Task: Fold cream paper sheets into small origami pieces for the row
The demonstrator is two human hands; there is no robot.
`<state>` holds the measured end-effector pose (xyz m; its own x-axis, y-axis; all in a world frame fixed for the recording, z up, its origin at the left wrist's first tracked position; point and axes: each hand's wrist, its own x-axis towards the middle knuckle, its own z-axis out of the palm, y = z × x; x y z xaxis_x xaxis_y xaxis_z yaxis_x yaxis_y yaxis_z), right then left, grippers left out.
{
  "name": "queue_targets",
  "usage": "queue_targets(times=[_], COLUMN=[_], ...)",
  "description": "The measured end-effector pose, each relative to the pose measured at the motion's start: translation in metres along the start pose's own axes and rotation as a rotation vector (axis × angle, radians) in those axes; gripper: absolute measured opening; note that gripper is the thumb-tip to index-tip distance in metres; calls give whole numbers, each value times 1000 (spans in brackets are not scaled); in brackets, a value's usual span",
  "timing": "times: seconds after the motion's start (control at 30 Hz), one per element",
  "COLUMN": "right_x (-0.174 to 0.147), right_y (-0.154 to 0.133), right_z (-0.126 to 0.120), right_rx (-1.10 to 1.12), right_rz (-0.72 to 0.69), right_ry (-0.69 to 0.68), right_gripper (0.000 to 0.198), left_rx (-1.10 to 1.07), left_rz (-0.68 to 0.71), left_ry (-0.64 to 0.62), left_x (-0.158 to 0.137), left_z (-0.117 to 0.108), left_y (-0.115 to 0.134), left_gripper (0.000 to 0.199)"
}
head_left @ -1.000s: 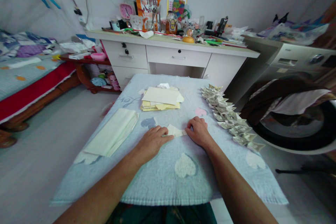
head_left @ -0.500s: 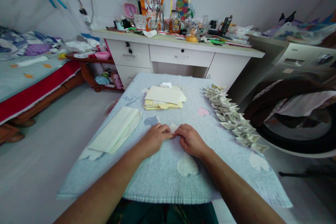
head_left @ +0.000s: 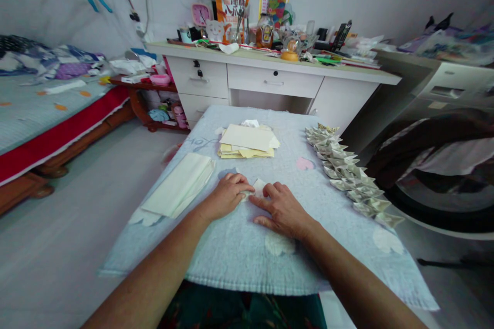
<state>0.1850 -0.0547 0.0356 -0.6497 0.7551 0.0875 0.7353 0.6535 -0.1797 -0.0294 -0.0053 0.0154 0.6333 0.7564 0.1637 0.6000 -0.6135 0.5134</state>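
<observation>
A small whitish piece of folded paper (head_left: 259, 185) lies on the cloth-covered table between my hands, partly hidden by fingers. My left hand (head_left: 227, 195) is closed on its left part, fingers bent together. Thumb and index finger apart, my right hand (head_left: 284, 211) rests over the right side, the index tip touching the paper's near edge. Beyond them sits a stack of cream and yellow paper sheets (head_left: 247, 138). Pale folded sheets (head_left: 179, 185) lie to the left. Several folded paper boat shapes (head_left: 349, 175) form a long row on the right.
The light blue cloth (head_left: 231, 262) hangs over the table's near edge. Behind stands a white desk (head_left: 276, 82) crowded with jars, a clock and a snack bag. A bed (head_left: 57, 108) is at left, a washing machine (head_left: 443, 92) at right.
My right hand has opened from a pinch, its thumb and index finger now spread over the paper. My left hand still holds the paper, more of which shows. The whole view has shifted slightly.
</observation>
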Motion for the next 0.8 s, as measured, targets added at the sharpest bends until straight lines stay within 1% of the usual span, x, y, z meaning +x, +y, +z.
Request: queue_targets(times=[0.1, 0.3, 0.6, 0.8], right_x=[0, 1, -3, -15], right_y=[0, -1, -3, 4], right_z=[5, 7, 10, 3], right_rx=[-37, -66, -78, -48], right_rz=[-2, 4, 7, -11], right_ry=[4, 11, 7, -22], right_gripper=[63, 66, 67, 65], left_rx=[-10, -7, 7, -7], left_rz=[2, -3, -18, -41], left_ry=[0, 7, 3, -14], left_x=[0, -1, -2, -2], left_z=[1, 1, 0, 0], left_y=[-2, -3, -2, -4], left_gripper=[32, 25, 32, 35])
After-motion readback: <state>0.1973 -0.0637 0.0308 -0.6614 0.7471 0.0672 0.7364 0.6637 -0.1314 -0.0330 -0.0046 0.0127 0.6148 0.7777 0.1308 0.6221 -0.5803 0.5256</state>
